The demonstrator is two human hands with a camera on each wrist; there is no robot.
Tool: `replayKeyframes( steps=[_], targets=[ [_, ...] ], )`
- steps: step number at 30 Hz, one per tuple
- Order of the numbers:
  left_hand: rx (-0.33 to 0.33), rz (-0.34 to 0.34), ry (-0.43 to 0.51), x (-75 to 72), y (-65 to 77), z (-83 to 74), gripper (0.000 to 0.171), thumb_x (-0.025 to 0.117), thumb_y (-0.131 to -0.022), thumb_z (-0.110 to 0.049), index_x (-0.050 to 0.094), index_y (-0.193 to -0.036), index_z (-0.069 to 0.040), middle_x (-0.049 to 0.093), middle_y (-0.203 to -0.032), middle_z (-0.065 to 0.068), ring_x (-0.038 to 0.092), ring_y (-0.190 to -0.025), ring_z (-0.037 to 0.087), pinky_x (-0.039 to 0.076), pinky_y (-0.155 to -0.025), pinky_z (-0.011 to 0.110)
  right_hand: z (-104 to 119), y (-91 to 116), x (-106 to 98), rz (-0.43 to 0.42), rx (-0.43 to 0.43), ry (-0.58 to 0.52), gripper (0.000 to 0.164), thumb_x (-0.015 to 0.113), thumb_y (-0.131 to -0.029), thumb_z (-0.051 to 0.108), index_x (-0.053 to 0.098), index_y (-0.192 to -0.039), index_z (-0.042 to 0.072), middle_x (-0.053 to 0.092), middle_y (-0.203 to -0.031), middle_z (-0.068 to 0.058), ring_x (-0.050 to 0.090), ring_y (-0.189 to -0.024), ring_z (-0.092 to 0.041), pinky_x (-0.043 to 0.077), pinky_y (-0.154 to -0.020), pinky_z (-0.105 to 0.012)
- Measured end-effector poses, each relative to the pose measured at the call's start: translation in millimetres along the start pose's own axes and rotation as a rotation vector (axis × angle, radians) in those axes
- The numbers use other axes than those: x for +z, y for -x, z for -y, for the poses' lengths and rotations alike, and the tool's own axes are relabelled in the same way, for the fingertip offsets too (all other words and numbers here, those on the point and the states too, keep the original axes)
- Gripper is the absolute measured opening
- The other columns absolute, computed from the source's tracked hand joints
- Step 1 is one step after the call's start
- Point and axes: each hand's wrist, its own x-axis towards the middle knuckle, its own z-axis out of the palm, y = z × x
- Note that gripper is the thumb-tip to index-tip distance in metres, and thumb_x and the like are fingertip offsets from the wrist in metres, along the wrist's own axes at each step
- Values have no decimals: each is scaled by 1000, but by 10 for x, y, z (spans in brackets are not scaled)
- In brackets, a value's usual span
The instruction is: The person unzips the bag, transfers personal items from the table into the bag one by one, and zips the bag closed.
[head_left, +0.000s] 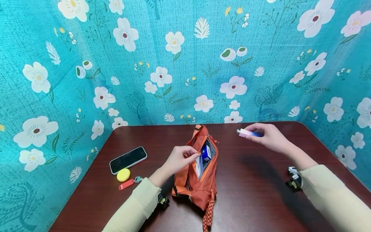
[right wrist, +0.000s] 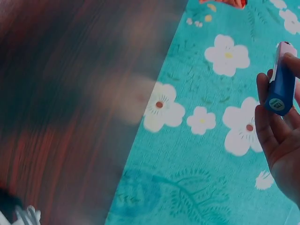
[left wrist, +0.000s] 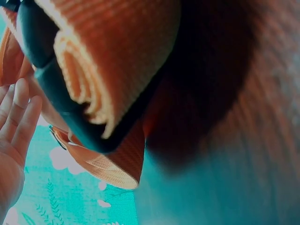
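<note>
An orange-red sling bag (head_left: 207, 188) lies unzipped on the table, its grey lining showing. Thumb and fingertips of my left hand (head_left: 181, 158) pinch the left edge of its opening. Inside are a small blue box (head_left: 206, 153) and something flat and white (head_left: 198, 167). To the right of the bag, my right hand (head_left: 268, 135) holds a slim pink-to-blue lipstick tube (head_left: 246, 133) above the table, silver end pointing left. The right wrist view shows a round label on the blue end of the lipstick tube (right wrist: 281, 86). In the left wrist view a rolled orange strap (left wrist: 126, 51) and dark buckle fill the foreground.
Left of the bag lie a phone (head_left: 128, 160), a round yellow case (head_left: 123, 175) and a key (head_left: 138, 179) with a red tag (head_left: 126, 184). A braided cord (head_left: 209, 211) trails toward the near table edge. Behind the table (head_left: 246, 199) hangs a turquoise floral cloth (head_left: 185, 64).
</note>
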Motion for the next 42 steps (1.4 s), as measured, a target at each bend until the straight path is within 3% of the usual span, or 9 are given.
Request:
replayKeyframes(
  steps=[7,17,30,42],
  targets=[
    [6,7,5,-2,-18,7,6,69,-92,-17,74,-89,-13,65,-74,-11,58,-60,8,50,-52,28,142,6,78,14,-51,-35,24,74,-88,19,70,-110,11,68,-99,-3,57,-77,-20,49,-62,-27],
    [8,8,-11,-10,-26,-13,7,69,-92,-17,74,-90,-11,64,-74,-10,57,-60,7,50,-54,26,266,6,191,43,-193,-59,30,75,-86,9,69,-115,12,67,-102,0,57,-81,-16,49,-67,-28],
    [-8,11,-8,-9,-3,-6,7,69,-92,-17,73,-90,-12,64,-73,-11,57,-61,8,50,-54,27,360,19,416,130,-70,-186,25,79,-83,12,67,-104,11,68,-93,0,59,-76,-18,51,-66,-28],
    [-10,6,-14,-12,18,-7,7,70,-91,-18,74,-91,-13,65,-75,-11,57,-61,9,51,-54,27,402,26,596,143,-99,-213,24,79,-82,10,68,-104,15,69,-91,3,60,-72,-17,52,-63,-29]
  ],
)
